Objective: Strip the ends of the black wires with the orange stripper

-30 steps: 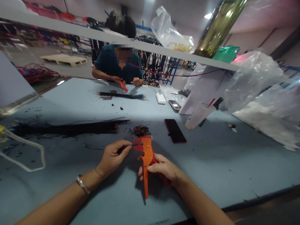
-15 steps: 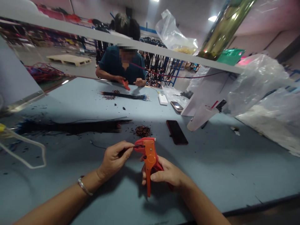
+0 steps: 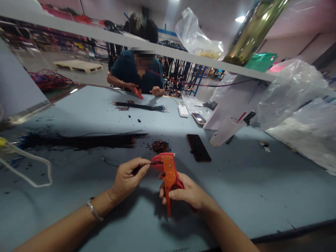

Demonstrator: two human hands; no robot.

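My right hand is wrapped round the handles of an orange wire stripper, held upright over the blue table. My left hand pinches a thin black wire, with its end pushed into the stripper's jaws. The wire trails off to the left across the table. Just beyond the stripper lies a small heap of stripped insulation bits. A long bundle of black wires lies to the left of that heap.
A dark phone lies right of the heap. Across the table a person works with a red tool beside another wire bundle. A white box, a second phone, plastic bags and a white cable surround the area.
The stripper's handles have been squeezed closer together, and the tool sits slightly higher. My left hand stays pinched on the wire at the jaws.
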